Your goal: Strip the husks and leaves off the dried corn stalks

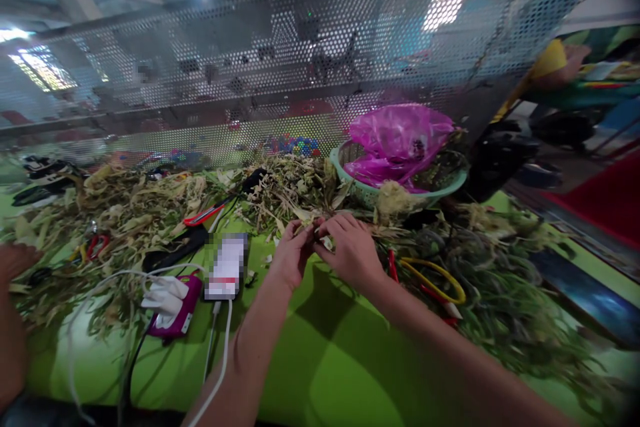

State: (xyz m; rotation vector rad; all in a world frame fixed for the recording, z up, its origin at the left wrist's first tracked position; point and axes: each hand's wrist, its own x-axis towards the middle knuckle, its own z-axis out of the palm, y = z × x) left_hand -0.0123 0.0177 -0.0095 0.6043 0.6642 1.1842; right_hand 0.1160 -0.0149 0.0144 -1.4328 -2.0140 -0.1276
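Note:
Above the green tabletop (350, 360), both hands meet in the middle of the view. My left hand (294, 253) is closed, its fingers pinched round a pale dried plant piece (311, 221). My right hand (351, 248) comes in from the other side, fingertips closed together at the same piece. What lies between the right fingertips is mostly hidden by the fingers. Just beyond them is a heap of dry leaves and stalks (287, 183). A phone (225, 267) with a white cable lies left of my left forearm.
A purple power adapter (175, 310) with white plugs sits at left, near red-handled pliers (97, 245) and a red cutter (205, 213). Behind, a green basket (440, 197) holds a purple plastic bag (400, 137). Yellow-handled pliers (437, 277) lie right. Another person's arm (13, 320) enters at left.

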